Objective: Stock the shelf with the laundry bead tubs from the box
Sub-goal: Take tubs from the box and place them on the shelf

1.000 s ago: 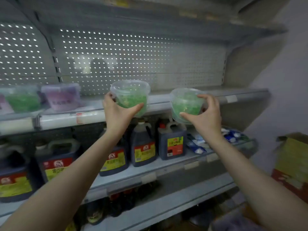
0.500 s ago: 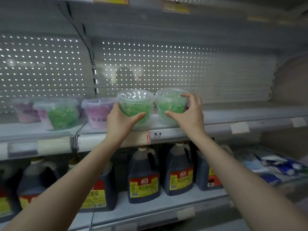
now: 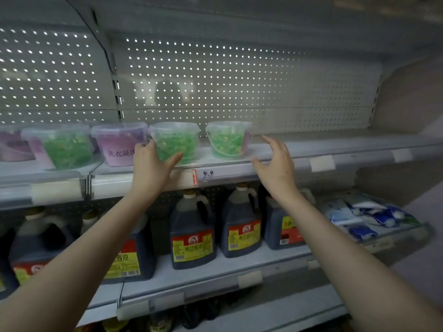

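over on the far left of the upper shelf [image 3: 335, 149], a purple bead tub [image 3: 12, 147] is partly cut off by the frame edge. a green bead tub [image 3: 64, 147] stands just in front of it, and a second purple tub [image 3: 117, 144], printed with chinese characters, comes next along. the left hand [image 3: 151, 168] grips the middle green tub [image 3: 176, 140], fingers on its left side and thumb curled round its front. that tub stands upright on the shelf, close beside the second purple tub. further right, the right-hand green tub [image 3: 226, 140] stands upright on the same shelf, its thin handle hanging down the front. the right hand [image 3: 275, 168] hovers just beside it, fingers spread and loose, holding nothing. below, dark soy sauce jugs [image 3: 191, 231] line the lower shelf [image 3: 239, 264], and blue and white packets [image 3: 369, 216] lie at its right end.
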